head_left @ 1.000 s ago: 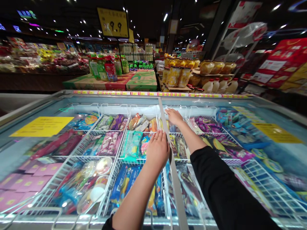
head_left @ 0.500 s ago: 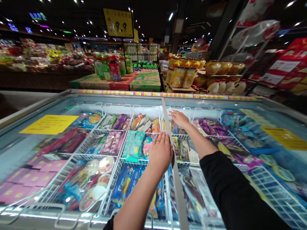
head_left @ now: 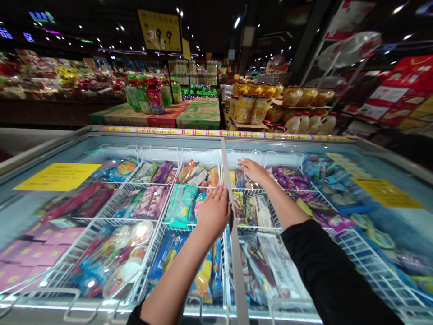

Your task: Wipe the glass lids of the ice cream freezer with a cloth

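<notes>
A chest freezer with sliding glass lids fills the lower view, split by a grey centre bar. My left hand, wearing a ring, lies flat on the left of this bar, fingers stretched forward along its edge and holding nothing. Farther ahead and right of the bar is my right hand, open, its fingers pointing left over the right-hand section; whether it touches the glass is hard to tell. Beneath the hands, wire baskets hold packaged ice creams, among them turquoise packs, blue packs and brown-and-white wrappers.
Yellow notices lie on the glass at both sides. Pink boxes and clear-lidded cups fill baskets at left. Behind the freezer stand bottles on cartons, jars of yellow fruit and a yellow price sign.
The view has shifted so the freezer and shelves sit farther left. My left hand stays by the bar; my right hand is now slightly farther right of it.
</notes>
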A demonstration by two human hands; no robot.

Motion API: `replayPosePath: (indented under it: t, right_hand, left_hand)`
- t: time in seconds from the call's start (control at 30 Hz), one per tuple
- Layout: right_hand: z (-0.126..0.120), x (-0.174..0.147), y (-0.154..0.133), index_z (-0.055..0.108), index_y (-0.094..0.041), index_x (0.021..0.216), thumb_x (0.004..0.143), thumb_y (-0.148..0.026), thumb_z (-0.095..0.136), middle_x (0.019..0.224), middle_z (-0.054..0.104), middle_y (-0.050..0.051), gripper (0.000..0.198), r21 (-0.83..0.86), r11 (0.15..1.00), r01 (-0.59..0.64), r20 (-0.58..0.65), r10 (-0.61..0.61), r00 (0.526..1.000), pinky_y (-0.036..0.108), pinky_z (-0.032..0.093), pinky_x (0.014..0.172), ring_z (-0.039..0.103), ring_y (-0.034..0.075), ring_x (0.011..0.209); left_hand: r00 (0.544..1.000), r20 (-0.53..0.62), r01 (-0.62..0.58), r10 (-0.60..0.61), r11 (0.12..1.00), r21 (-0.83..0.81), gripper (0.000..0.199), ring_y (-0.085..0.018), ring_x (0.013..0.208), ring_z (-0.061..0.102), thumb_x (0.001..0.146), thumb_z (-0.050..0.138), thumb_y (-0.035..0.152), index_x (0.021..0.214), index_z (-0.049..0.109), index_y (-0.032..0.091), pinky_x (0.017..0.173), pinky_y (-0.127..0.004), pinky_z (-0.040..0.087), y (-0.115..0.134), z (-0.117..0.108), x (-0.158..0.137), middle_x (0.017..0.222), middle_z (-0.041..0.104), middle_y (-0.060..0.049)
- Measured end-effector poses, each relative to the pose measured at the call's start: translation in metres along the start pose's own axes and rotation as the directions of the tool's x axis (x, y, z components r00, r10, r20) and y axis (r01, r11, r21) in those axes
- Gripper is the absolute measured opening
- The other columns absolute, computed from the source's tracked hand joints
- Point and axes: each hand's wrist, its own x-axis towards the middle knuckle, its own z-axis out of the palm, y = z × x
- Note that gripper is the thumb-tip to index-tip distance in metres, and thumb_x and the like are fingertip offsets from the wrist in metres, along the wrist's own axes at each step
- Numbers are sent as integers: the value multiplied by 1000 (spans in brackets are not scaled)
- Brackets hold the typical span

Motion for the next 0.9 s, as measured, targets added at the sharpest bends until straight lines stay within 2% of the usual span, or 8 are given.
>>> replayPosePath:
  t: [0.1,0.23,0.3,0.37,0.5,0.6,0.73,0.9]
  right_hand:
    - [5,15,-27,57,-26,160,112,-32,36,173,42,2,52,-4,994,-114,-13,113,993,49,28,133,38,27,161]
    - [15,9,-48,56,-25,160,113,-32,32,172,44,2,53,38,999,-6,2,6,1000,48,26,134,38,25,161]
    - [16,-2,-37,56,-23,160,113,-33,32,172,45,3,54,46,996,73,7,-74,997,44,25,134,38,24,161]
    - [15,-8,-17,58,-24,159,112,-34,33,171,47,2,54,46,994,100,-2,-100,995,43,26,134,38,23,160]
    - [7,13,12,61,-33,156,111,-30,34,169,49,-3,53,34,999,-21,-6,21,1000,45,31,131,40,22,159]
    - [6,44,2,61,-34,155,111,-30,35,170,48,-2,52,21,997,-80,-7,80,997,47,31,131,40,23,159]
    - [14,66,-28,58,-32,158,113,-31,33,172,44,-2,52,18,998,-58,-15,58,998,47,28,132,39,24,160]
    - [21,52,-11,58,-28,159,112,-32,33,171,46,0,53,53,990,129,4,-130,992,44,25,134,38,23,161]
  left_hand:
    - [999,-31,8,-9,1000,-21,40,-23,143,62,107,51,14,144,66,11,126,-39,43,-3,-11,8,153,66,-13]
    - [996,-40,77,-77,997,-6,32,-24,120,75,107,51,17,126,76,21,112,-38,55,-10,-19,39,129,80,-8]
    - [995,-21,95,-95,995,-2,35,-25,129,71,107,52,18,135,71,22,112,-38,55,-15,-16,61,140,75,-9]
    - [997,9,80,-80,997,18,42,-24,146,59,107,51,18,148,62,20,123,-40,45,-19,-9,83,157,63,-11]
    - [997,67,32,-38,996,82,52,-23,162,38,111,42,23,161,48,12,134,-42,28,-26,9,108,171,43,-15]
    - [999,42,16,-20,995,101,55,-24,161,38,112,35,25,163,45,9,135,-42,29,-29,19,111,171,42,-15]
    - [1000,12,12,-13,993,114,55,-23,160,41,110,37,25,163,48,14,134,-40,31,-32,23,109,170,45,-12]
    - [1000,25,11,-13,996,93,55,-24,160,41,110,38,25,163,47,9,134,-42,32,-30,20,108,170,44,-14]
